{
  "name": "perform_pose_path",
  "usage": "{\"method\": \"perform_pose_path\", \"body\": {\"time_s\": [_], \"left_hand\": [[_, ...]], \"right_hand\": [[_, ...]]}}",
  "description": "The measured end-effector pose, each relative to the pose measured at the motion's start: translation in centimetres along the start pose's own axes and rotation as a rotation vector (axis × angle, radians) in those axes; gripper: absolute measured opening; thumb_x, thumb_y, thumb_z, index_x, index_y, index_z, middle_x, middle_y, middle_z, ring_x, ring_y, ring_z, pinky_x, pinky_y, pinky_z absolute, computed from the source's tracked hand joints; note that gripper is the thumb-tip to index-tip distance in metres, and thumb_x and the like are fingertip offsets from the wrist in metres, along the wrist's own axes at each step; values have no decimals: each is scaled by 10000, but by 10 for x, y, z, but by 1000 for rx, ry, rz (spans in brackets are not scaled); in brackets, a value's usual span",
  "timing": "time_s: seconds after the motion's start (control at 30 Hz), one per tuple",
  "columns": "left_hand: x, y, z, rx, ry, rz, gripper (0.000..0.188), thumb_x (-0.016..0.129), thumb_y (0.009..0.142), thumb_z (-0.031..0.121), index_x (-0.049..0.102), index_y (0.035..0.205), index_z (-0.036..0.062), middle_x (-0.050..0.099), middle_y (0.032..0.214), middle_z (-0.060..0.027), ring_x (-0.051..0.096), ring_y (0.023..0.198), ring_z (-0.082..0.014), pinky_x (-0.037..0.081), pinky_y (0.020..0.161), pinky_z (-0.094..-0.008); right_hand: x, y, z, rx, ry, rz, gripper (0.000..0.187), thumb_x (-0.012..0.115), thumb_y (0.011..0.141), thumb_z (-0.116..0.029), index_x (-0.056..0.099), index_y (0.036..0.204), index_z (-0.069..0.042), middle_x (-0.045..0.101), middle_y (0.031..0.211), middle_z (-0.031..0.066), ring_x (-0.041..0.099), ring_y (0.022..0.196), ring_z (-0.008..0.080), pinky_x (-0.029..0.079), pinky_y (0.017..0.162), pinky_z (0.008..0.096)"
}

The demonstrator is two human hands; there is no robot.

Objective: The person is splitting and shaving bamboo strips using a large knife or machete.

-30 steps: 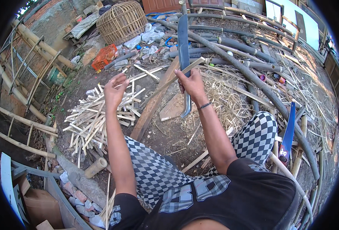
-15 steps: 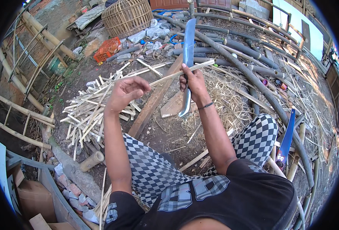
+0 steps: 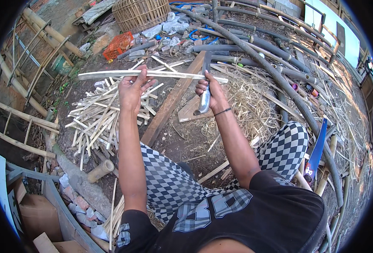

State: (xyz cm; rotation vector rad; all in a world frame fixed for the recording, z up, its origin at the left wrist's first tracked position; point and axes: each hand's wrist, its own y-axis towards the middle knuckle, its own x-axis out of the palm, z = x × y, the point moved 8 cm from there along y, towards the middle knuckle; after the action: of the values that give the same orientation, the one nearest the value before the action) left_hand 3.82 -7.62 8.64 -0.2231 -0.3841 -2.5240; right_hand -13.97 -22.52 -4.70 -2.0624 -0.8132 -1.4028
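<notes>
A long pale bamboo strip [image 3: 173,75] lies level across both my hands. My left hand [image 3: 131,87] pinches it left of its middle, with the far end sticking out to the left. My right hand [image 3: 214,92] is closed round a machete [image 3: 204,101], and its thumb presses the strip near the right end. The blade points away from me and shows nearly edge-on; the silver handle end comes out below the fist. Under the left hand is a heap of split bamboo strips [image 3: 100,114]. A wooden plank [image 3: 169,103] lies aslant between my arms.
Thin shavings [image 3: 254,109] cover the ground at right. Bamboo poles [image 3: 279,78] lie beyond them. A blue handsaw [image 3: 316,147] rests by my right knee. Farther off are an orange crate [image 3: 118,45], a woven basket [image 3: 140,14] and rubble. Bamboo ladders [image 3: 22,116] lean at left.
My left hand, empty before, now grips the strip. The strip has swung level and extends farther left. The machete has turned, its blade going from broadside to nearly edge-on.
</notes>
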Motion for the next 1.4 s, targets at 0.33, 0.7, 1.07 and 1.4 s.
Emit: {"method": "perform_pose_path", "body": {"time_s": [0.33, 0.7, 1.07, 1.4], "left_hand": [[-4, 10, -35, -9, 360, 16, 204, 721, 882, 93, 682, 996, -72, 687, 934, -141, 683, 823, -177, 636, 718, -307], [-8, 4, -128, 329, 990, -87, 166, 751, 842, 196, 741, 928, 55, 701, 746, -111, 663, 655, -189, 505, 656, -344], [-54, 17, -160, -12, 573, 75, 117, 680, 904, 67, 663, 935, -44, 684, 873, -96, 678, 783, -151, 609, 689, -282], [-59, 20, -167, -71, 512, -17, 118, 669, 915, 55, 633, 944, -53, 664, 939, -110, 657, 845, -161, 610, 728, -280]], "right_hand": [[-154, 7, 56, -13, -266, 575, 212, 488, 994, -298, 399, 1000, -105, 431, 638, 16, 436, 488, 147, 407, 430, 324], [-75, -28, 97, -289, -1764, 285, 249, 481, 917, -137, 505, 1119, 6, 630, 727, 303, 623, 727, 510, 483, 697, 585], [-100, -6, 138, -143, -1779, 254, 292, 468, 892, -78, 421, 1176, -32, 648, 774, 309, 642, 779, 506, 498, 714, 588], [-87, 8, 138, -122, -1840, 205, 344, 498, 841, -21, 442, 1181, -9, 662, 832, 297, 658, 840, 483, 517, 757, 554]]}}
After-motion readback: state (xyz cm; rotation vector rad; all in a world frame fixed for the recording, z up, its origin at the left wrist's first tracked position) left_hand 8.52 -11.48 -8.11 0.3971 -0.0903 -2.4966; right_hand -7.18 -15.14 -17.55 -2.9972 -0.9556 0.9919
